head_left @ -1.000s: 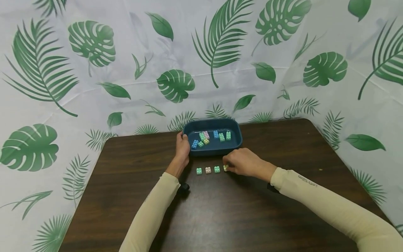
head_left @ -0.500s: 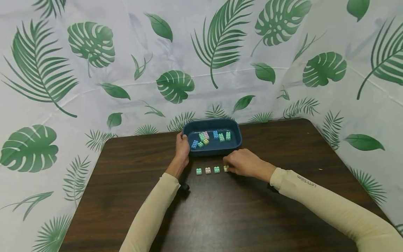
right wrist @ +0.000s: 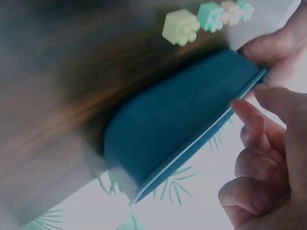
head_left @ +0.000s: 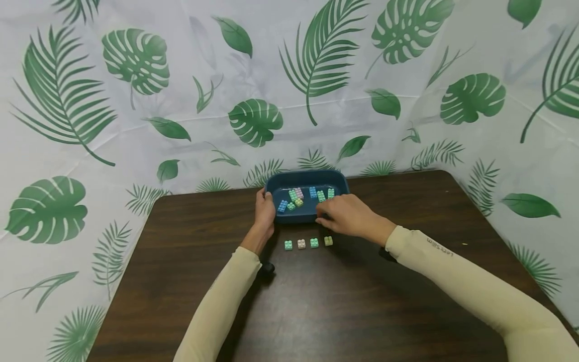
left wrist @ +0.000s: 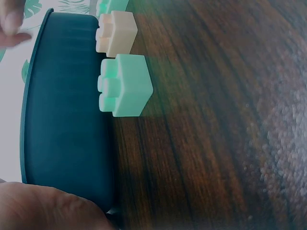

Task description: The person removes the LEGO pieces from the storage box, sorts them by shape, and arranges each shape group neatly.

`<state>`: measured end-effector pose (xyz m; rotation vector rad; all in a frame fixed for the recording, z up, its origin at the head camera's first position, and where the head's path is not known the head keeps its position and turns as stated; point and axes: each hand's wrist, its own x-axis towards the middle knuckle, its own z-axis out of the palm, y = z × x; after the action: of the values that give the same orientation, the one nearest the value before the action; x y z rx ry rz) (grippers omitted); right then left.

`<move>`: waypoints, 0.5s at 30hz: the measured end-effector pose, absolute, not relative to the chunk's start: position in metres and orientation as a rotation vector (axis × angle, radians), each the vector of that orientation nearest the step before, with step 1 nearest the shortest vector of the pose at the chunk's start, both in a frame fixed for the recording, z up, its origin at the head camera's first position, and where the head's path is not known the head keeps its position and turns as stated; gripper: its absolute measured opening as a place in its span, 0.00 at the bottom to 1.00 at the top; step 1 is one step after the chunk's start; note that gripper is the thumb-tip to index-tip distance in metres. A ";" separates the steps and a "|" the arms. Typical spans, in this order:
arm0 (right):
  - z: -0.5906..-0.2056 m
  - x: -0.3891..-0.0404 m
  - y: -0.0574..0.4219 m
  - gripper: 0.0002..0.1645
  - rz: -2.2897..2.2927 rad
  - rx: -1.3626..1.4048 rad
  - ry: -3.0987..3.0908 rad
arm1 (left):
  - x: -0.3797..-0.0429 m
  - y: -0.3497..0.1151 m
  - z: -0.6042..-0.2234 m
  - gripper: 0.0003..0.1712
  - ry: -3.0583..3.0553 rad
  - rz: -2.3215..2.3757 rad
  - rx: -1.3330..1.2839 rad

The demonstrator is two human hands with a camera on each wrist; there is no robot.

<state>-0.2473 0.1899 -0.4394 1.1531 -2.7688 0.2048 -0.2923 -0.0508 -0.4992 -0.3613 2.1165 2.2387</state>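
My left hand grips the left end of a dark blue plastic bin. Over the bin's front right rim hovers my right hand, fingers loosely curled; in the right wrist view nothing shows between thumb and fingers. In front of the bin, toy building blocks stand in a spaced row: a mint green block, a peach block, another mint block and a pale yellow block. Inside the bin lie several more, including a blue block and a pink block. My right hand partly covers the bin's right side.
The brown wooden table extends around the bin. Behind it hangs a white cloth printed with green leaves. A tiny yellowish speck lies on the table at the right.
My right hand has let go of the pale yellow block at the row's right end and moved up to the bin's front rim. My left hand stays on the bin.
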 end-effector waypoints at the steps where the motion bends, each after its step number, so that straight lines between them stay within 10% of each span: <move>1: -0.440 -0.252 0.187 0.05 0.215 1.142 -2.749 | -0.293 -0.051 -0.499 0.29 2.116 2.239 -0.363; 15: -0.452 -0.316 0.156 0.13 0.307 1.027 -2.763 | -0.297 -0.052 -0.500 0.28 2.104 2.249 -0.390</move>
<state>-0.3162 0.1559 -0.4516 1.0270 -2.7626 0.3074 -0.2965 -0.0520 -0.4995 -0.3896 2.1036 2.2487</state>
